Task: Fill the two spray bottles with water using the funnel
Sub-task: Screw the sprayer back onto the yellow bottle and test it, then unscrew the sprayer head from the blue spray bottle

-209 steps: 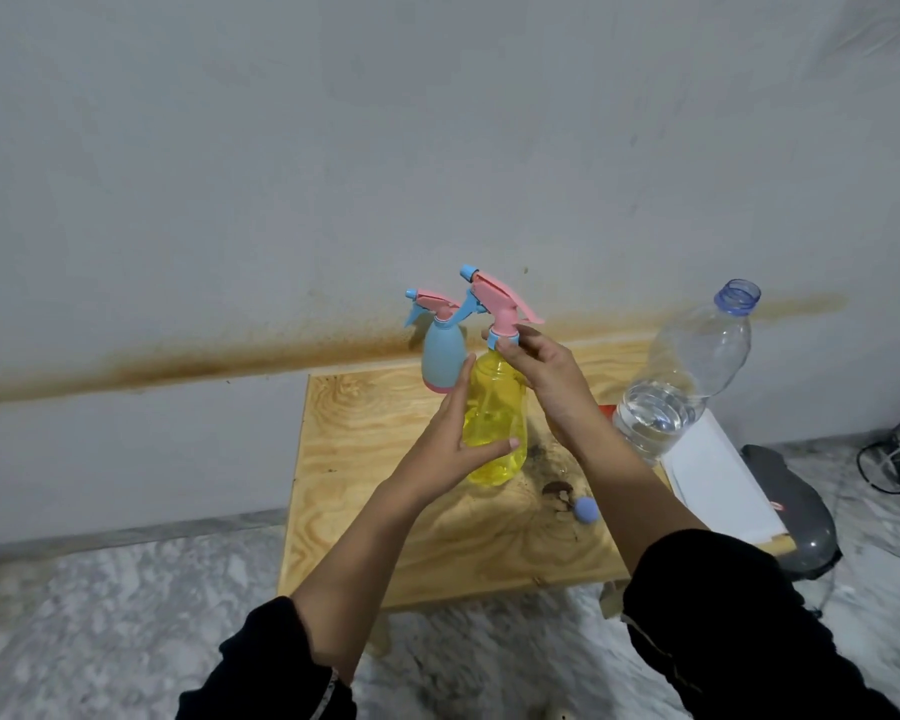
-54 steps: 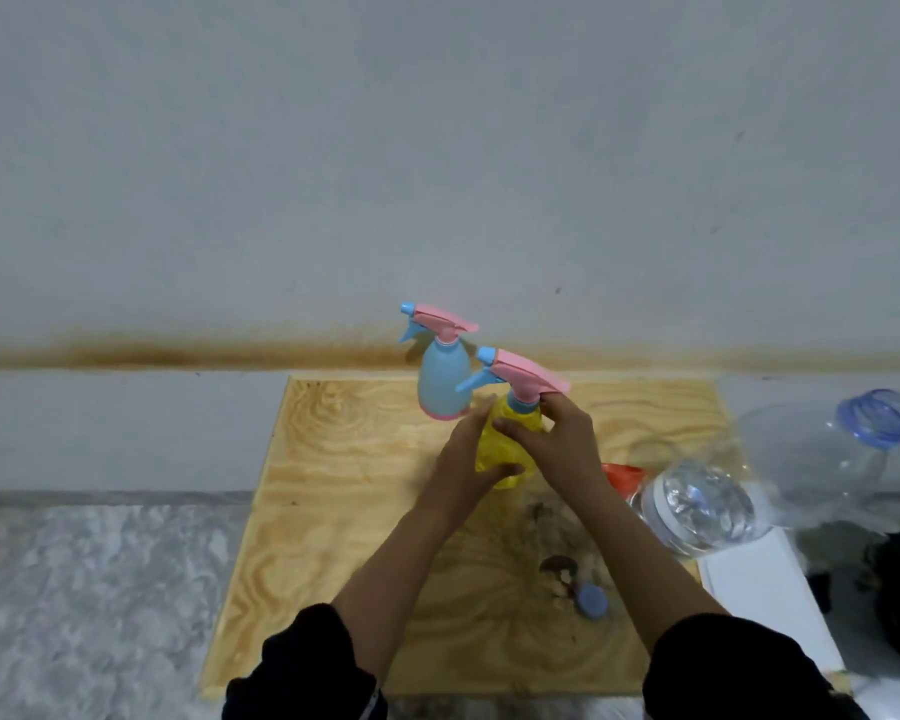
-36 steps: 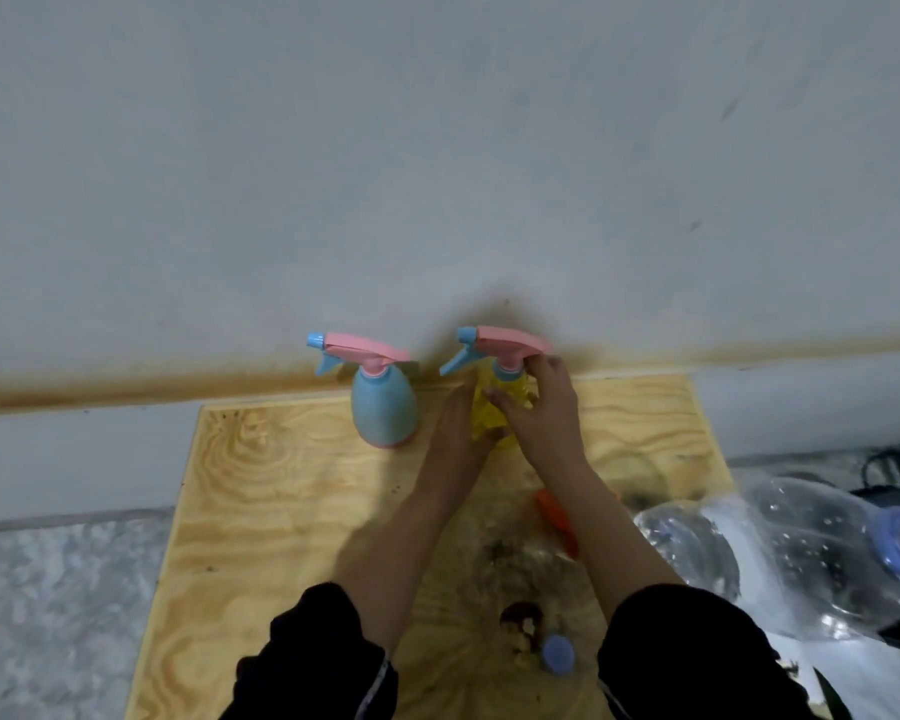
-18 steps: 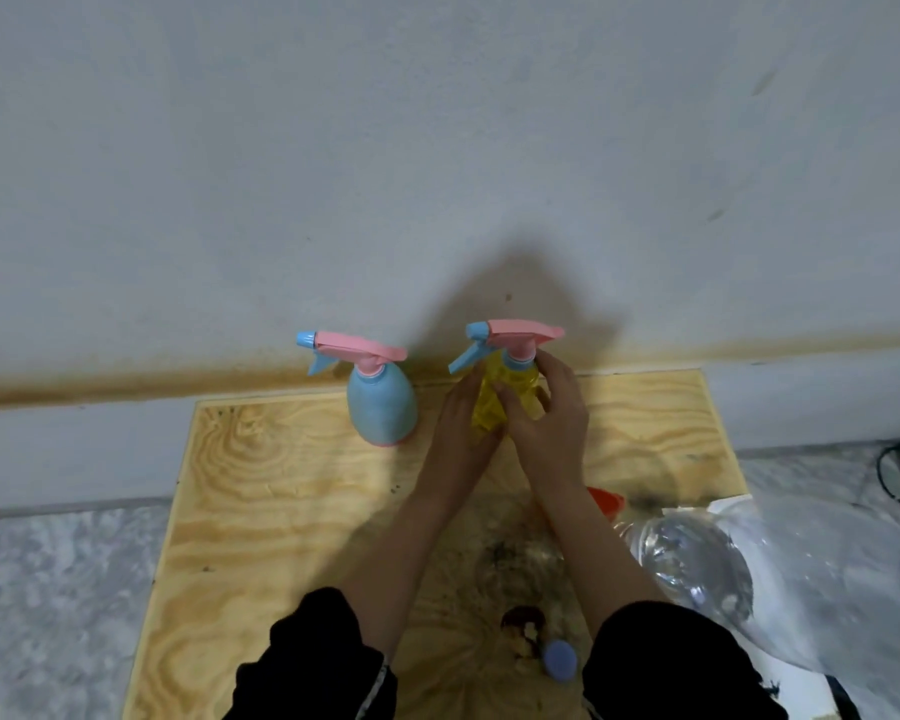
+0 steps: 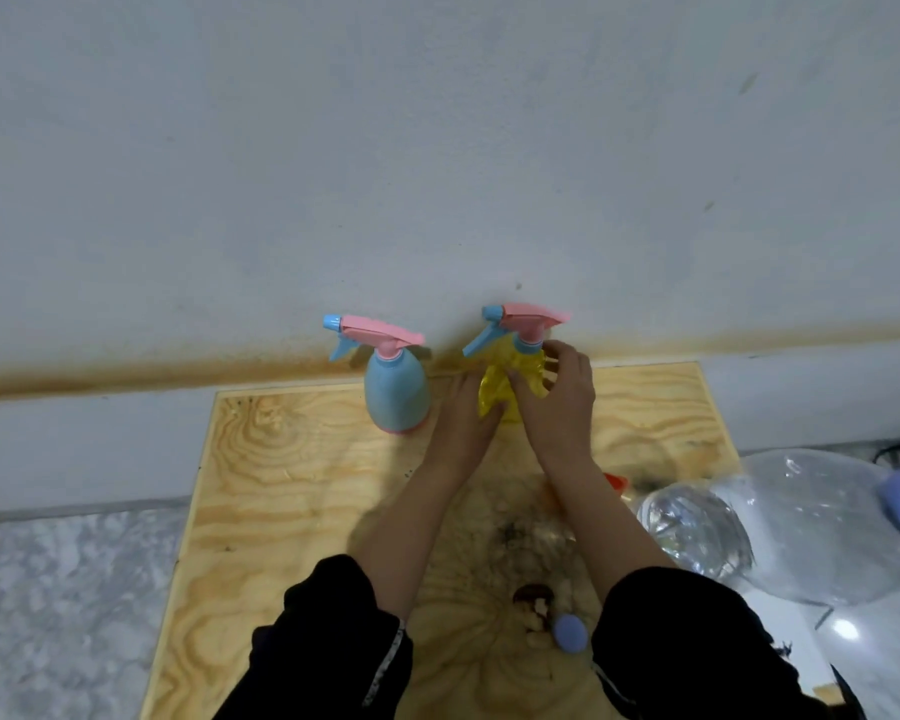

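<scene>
A yellow spray bottle (image 5: pixel 494 387) with a pink and blue trigger head stands on the wooden board (image 5: pixel 292 491) near the wall. My left hand (image 5: pixel 468 413) lies against its lower left side. My right hand (image 5: pixel 559 392) curls round its right side just below the neck. A blue spray bottle (image 5: pixel 396 392) with the same kind of head stands upright to its left, untouched. An orange piece, probably the funnel (image 5: pixel 615 481), peeks out behind my right forearm. A large clear water bottle (image 5: pixel 780 527) with water in it lies at the right.
A small blue cap (image 5: pixel 570 634) lies on the board near my right sleeve, beside a dark stain. The wall runs right behind the bottles. Marble floor (image 5: pixel 63 605) shows to the left. A white sheet (image 5: pixel 863 652) lies under the water bottle.
The yellow bottle was carried back from mid-board and now stands by the wall, right of the blue one. My right hand has slipped from the trigger head down to the bottle's shoulder.
</scene>
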Available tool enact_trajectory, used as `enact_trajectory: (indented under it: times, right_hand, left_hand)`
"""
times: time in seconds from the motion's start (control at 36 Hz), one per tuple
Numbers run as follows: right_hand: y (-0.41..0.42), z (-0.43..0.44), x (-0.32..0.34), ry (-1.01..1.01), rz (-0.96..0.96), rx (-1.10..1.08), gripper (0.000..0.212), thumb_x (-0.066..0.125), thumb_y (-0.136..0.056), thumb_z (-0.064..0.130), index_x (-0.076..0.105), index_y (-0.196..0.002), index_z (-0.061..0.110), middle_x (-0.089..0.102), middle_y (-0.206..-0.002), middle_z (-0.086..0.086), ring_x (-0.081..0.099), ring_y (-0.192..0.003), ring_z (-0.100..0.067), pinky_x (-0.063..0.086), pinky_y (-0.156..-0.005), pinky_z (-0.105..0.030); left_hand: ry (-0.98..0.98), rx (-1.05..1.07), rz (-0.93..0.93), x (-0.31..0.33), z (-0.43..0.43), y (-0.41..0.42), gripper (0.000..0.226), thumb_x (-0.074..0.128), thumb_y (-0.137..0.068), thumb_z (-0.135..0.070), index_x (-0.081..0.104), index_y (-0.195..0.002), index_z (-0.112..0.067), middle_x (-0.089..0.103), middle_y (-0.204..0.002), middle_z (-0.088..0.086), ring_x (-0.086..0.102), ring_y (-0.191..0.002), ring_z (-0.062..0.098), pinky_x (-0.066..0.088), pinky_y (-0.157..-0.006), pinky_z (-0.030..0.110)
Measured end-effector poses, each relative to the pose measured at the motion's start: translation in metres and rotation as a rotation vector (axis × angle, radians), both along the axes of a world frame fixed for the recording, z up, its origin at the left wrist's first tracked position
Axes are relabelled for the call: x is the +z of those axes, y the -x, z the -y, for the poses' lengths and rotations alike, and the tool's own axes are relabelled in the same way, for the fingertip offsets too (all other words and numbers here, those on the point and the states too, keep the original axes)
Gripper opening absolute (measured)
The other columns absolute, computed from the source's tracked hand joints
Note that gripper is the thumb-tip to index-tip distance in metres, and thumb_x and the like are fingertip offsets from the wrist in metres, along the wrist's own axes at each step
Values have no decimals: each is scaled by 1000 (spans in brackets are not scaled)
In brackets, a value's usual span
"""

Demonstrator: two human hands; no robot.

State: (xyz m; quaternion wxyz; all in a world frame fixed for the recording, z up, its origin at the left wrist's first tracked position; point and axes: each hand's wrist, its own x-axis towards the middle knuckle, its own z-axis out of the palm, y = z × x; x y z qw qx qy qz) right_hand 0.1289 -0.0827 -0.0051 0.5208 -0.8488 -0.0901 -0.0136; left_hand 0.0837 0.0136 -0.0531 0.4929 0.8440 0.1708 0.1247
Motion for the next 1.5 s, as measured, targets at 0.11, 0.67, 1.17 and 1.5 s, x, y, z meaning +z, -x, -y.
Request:
enact_trajectory:
  times: [0.11, 0.67, 1.17, 1.5]
  right_hand:
    - [8, 3, 1, 31, 12, 7, 40, 63, -82, 8, 51, -120, 5, 54, -117, -12, 52, -107, -24, 47, -93, -39]
    - [52, -79, -12, 258, 205, 412, 41, 42, -84, 25, 55, -118, 8, 61, -110, -10, 55, -100, -26, 39, -83, -29]
    - [40, -107, -17, 1, 82, 356, 29, 59, -89, 30, 57, -110, 10, 65, -105, -8, 60, -97, -21, 48, -80, -29]
    - [90, -66, -7, -58, 121, 179, 34, 72, -75, 42, 67, -96, 15, 69, -82, -2, 63, -74, -16, 54, -61, -38]
  left_hand:
    - [-24, -72, -16, 8, -4, 9, 31, 57, -89, -21, 57, -117, -8, 62, -117, 11, 56, -110, 23, 46, -93, 42]
    - [-353, 283, -118, 15, -75, 76, 74, 44, -82, -52, 40, -134, 1, 53, -124, 20, 50, -112, 34, 45, -88, 42]
    - [-1, 173, 8, -5, -77, 53, 60, 63, -86, -16, 34, -136, -3, 47, -127, 14, 52, -114, 21, 46, -93, 30]
    - [84, 236, 1, 1, -37, 103, 80, 65, -69, -44, 36, -135, -9, 47, -127, 4, 51, -115, 17, 48, -89, 28]
